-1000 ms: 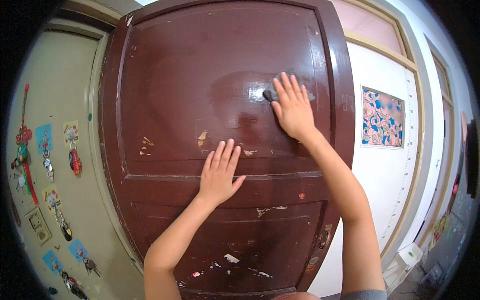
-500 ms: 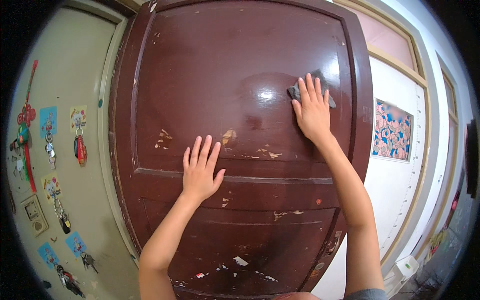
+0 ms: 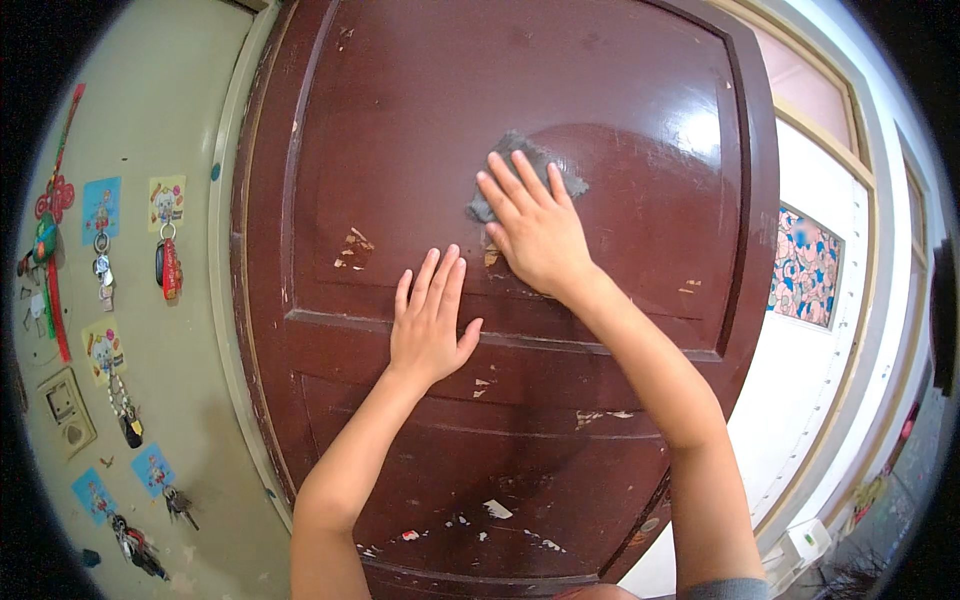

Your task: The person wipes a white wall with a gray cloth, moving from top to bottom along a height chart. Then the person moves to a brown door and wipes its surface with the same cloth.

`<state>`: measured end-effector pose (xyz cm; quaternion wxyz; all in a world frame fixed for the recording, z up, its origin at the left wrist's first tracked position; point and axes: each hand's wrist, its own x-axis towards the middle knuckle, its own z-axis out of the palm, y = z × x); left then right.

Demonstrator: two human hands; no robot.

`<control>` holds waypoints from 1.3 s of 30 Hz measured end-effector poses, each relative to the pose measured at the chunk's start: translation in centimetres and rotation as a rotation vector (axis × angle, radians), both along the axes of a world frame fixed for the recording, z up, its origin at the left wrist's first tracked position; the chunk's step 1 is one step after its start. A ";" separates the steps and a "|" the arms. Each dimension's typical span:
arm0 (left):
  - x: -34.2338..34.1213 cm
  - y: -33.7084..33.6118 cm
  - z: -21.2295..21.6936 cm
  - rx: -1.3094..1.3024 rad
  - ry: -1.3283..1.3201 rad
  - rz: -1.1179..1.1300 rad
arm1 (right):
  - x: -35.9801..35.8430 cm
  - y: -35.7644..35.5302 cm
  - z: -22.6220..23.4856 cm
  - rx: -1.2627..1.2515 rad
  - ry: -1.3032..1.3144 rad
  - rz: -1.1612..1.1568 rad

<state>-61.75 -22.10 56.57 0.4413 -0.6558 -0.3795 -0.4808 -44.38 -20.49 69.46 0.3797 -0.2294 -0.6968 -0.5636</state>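
Hands are pressed flat against a dark red-brown door (image 3: pixel 620 120), both with fingers spread. The right hand (image 3: pixel 535 232) is laid on a small grey cloth (image 3: pixel 520 155), which is held against the upper panel near the door's middle; the cloth shows above and to the left of the fingers, its lower part hidden under the palm. The left hand (image 3: pixel 428 320) is set lower and just to the left, palm on the bare wood over the ledge between the upper and lower panels, holding nothing. The two hands are near each other but apart.

Chipped patches of paint (image 3: pixel 355 248) are seen left of the right hand, and more flakes are scattered across the lower panel. A bright sheen is seen on the panel's upper right.

On the pale wall (image 3: pixel 150 100) to the left, small picture stickers (image 3: pixel 100 210) are stuck, with keys (image 3: pixel 165 268) and trinkets hung beneath them, and a wall switch (image 3: pixel 65 410) is mounted lower down. To the right of the door, a patterned picture (image 3: pixel 805 265) is fixed on a white panel.
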 end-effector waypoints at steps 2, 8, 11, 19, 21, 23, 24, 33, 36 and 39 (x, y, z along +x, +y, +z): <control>-0.1 0.1 -0.1 0.025 0.001 -0.021 | 0.6 -0.1 -0.5 -0.016 -0.055 0.040; 0.0 0.0 -0.1 0.057 0.006 -0.002 | 4.2 -1.0 -2.0 -0.122 -0.209 0.070; 0.1 0.0 -0.1 0.043 -0.006 0.008 | 6.8 -1.3 -2.7 -0.161 -0.248 0.075; 0.5 -0.3 -0.6 0.090 -0.082 0.185 | 14.6 -2.6 -4.0 -0.279 -0.320 0.001; 0.5 -0.2 -0.8 0.078 -0.091 0.182 | 15.9 -3.2 -4.3 -0.297 -0.319 -0.048; 0.6 -0.4 -0.7 0.075 -0.098 0.171 | 16.0 -3.8 -4.5 -0.314 -0.285 -0.064; 0.5 -0.3 -0.8 0.037 -0.083 0.181 | 15.7 -3.9 -4.5 -0.321 -0.268 -0.072; -1.0 -0.2 -1.0 0.045 -0.024 0.075 | 7.2 -2.9 -4.4 -0.250 -0.283 -0.137; -2.9 -0.4 -0.5 0.028 0.021 0.025 | 4.7 -2.7 -4.5 -0.226 -0.271 -0.157; -3.7 -0.8 -0.5 -0.003 -0.088 0.000 | 2.5 -2.4 -4.6 -0.200 -0.262 -0.158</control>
